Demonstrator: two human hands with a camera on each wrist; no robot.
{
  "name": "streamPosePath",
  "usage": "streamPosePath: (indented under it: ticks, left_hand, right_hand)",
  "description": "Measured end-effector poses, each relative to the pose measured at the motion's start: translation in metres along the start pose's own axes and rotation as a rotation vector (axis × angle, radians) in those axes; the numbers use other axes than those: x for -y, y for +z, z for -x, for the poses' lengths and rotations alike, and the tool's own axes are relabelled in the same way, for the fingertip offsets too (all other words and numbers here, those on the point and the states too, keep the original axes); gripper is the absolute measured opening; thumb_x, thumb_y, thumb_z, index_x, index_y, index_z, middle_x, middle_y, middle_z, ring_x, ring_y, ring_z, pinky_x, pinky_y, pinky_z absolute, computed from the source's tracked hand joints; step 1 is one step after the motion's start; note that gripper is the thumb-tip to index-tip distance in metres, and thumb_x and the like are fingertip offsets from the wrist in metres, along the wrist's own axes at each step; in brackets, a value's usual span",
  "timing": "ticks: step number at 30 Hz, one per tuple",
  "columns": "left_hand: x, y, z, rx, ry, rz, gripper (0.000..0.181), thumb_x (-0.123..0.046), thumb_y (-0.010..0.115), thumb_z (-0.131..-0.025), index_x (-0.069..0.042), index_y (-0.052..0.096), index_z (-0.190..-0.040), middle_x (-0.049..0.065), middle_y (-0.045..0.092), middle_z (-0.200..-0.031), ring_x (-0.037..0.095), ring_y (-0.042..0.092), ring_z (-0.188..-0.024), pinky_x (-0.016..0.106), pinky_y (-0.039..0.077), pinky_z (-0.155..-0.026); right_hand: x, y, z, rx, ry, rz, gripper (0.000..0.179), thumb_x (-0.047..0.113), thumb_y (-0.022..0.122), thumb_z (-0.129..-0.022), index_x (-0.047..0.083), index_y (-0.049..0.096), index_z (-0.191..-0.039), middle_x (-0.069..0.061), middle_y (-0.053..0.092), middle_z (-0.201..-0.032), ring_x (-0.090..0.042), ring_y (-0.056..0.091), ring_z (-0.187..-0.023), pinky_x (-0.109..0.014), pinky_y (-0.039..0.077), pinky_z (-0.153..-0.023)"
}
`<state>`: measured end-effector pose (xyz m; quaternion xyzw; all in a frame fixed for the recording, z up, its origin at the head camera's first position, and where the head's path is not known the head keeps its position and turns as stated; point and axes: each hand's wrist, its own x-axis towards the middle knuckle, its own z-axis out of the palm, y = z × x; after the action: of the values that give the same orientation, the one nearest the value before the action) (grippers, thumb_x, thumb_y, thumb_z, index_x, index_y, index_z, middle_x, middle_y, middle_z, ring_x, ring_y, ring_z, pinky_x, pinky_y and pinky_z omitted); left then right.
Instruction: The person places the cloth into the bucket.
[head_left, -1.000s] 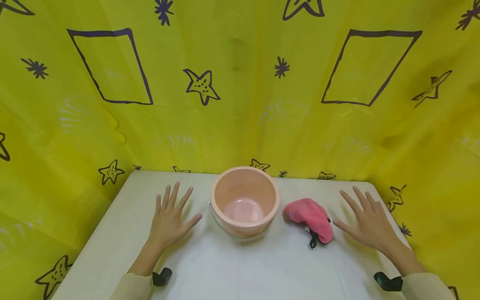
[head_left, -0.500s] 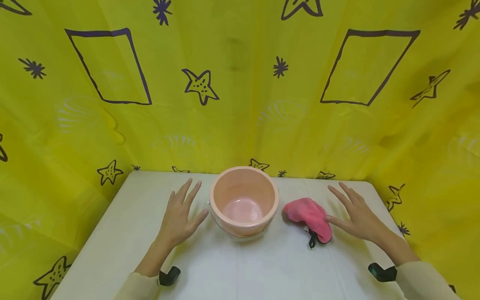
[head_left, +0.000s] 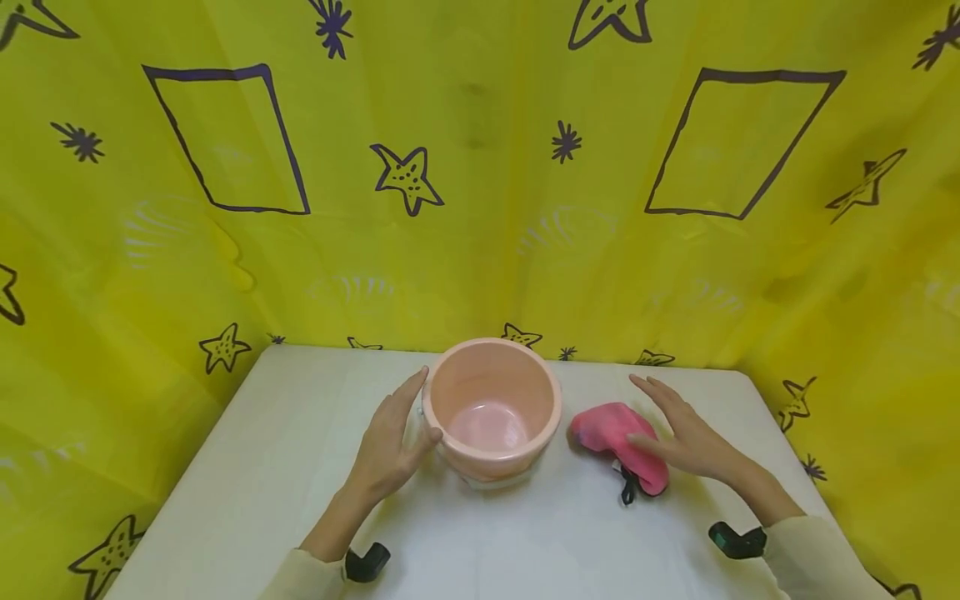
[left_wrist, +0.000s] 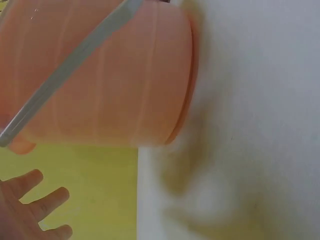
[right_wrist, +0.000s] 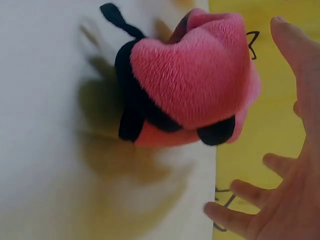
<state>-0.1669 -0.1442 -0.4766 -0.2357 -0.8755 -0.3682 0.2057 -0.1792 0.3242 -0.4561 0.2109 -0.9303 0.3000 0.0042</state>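
Observation:
A peach-coloured plastic bucket (head_left: 495,463) stands upright at the table's middle. Its grey handle (left_wrist: 70,67) hangs slanted down the near side. My left hand (head_left: 390,446) is held at the bucket's left side, thumb and fingers spread around the rim and holding nothing. To the right of the bucket lies a pink plush item (head_left: 607,425) with black parts and a black loop (right_wrist: 117,20). Over its right side hovers my right hand (head_left: 690,437), fingers extended and spread; the thumb overlaps the plush in the head view. In the right wrist view a gap shows between fingers and plush.
A white table top (head_left: 480,550) carries both things. Yellow curtain (head_left: 480,250) with drawn starfish encloses the table's back and sides. Dark wrist cameras (head_left: 367,562) sit under both sleeves.
Both hands have moved inward: the left rightward to the bucket's side, the right leftward over the plush item. Bucket and plush stay in place; the head view shifts slightly.

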Motion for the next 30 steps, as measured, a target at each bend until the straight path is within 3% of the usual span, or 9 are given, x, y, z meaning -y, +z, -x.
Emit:
streamPosePath:
  ticks: [5,10,14,17,20,24,30]
  left_hand:
    - [-0.005,0.005,0.002,0.042,-0.074,0.058,0.080,-0.041,0.065,-0.095,-0.026,0.027,-0.164,-0.001,0.037,-0.164,0.029,0.039,-0.148,0.060,0.034,-0.115]
    - [-0.007,0.008,0.001,0.056,-0.135,0.121,0.081,-0.039,0.067,-0.095,-0.030,0.026,-0.164,-0.004,0.036,-0.164,0.027,0.043,-0.145,0.060,0.037,-0.114]
    - [-0.006,0.009,0.001,0.049,-0.150,0.132,0.080,-0.041,0.067,-0.095,-0.030,0.027,-0.164,-0.004,0.038,-0.164,0.029,0.047,-0.142,0.061,0.038,-0.112]
    - [-0.005,0.011,0.001,0.054,-0.163,0.139,0.081,-0.043,0.067,-0.095,-0.033,0.025,-0.164,-0.006,0.036,-0.164,0.028,0.046,-0.143,0.061,0.038,-0.112]
    - [-0.004,0.012,0.001,0.054,-0.163,0.171,0.081,-0.041,0.068,-0.095,-0.035,0.024,-0.164,-0.006,0.037,-0.164,0.029,0.048,-0.142,0.063,0.037,-0.112]
    - [-0.001,0.016,0.004,0.046,-0.153,0.262,0.079,-0.044,0.066,-0.097,-0.035,0.025,-0.164,0.001,0.042,-0.162,0.034,0.052,-0.137,0.064,0.040,-0.109]
    - [0.002,0.022,0.009,0.055,-0.197,0.429,0.076,-0.046,0.064,-0.099,-0.038,0.023,-0.163,0.013,0.039,-0.162,0.041,0.058,-0.130,0.058,0.048,-0.104]
  right_hand:
    - [0.007,0.009,-0.003,0.058,0.074,-0.052,0.089,0.041,0.074,-0.094,0.011,0.026,-0.162,-0.028,0.030,-0.159,-0.058,0.047,-0.129,-0.073,0.044,-0.096]
    - [0.013,0.018,-0.005,0.098,0.170,-0.063,0.089,0.048,0.072,-0.094,0.012,0.027,-0.161,-0.030,0.036,-0.156,-0.056,0.045,-0.132,-0.074,0.044,-0.095]
    - [0.018,0.027,-0.011,0.105,0.220,-0.068,0.089,0.052,0.074,-0.091,0.014,0.030,-0.159,-0.030,0.046,-0.145,-0.046,0.055,-0.120,-0.063,0.055,-0.087]
    - [0.020,0.034,-0.014,0.092,0.230,-0.060,0.088,0.052,0.075,-0.090,0.014,0.034,-0.157,-0.028,0.050,-0.139,-0.040,0.058,-0.113,-0.055,0.057,-0.082]
    - [0.021,0.039,-0.015,0.066,0.218,-0.041,0.086,0.050,0.077,-0.089,0.013,0.037,-0.155,-0.027,0.052,-0.136,-0.039,0.058,-0.112,-0.055,0.057,-0.082]
    - [0.021,0.044,-0.013,0.048,0.212,-0.007,0.085,0.047,0.080,-0.087,0.012,0.040,-0.153,-0.026,0.054,-0.133,-0.039,0.058,-0.111,-0.056,0.057,-0.082]
    - [0.021,0.046,-0.009,0.065,0.243,0.041,0.085,0.044,0.083,-0.085,0.015,0.040,-0.152,-0.025,0.056,-0.126,-0.037,0.061,-0.104,-0.054,0.059,-0.075]
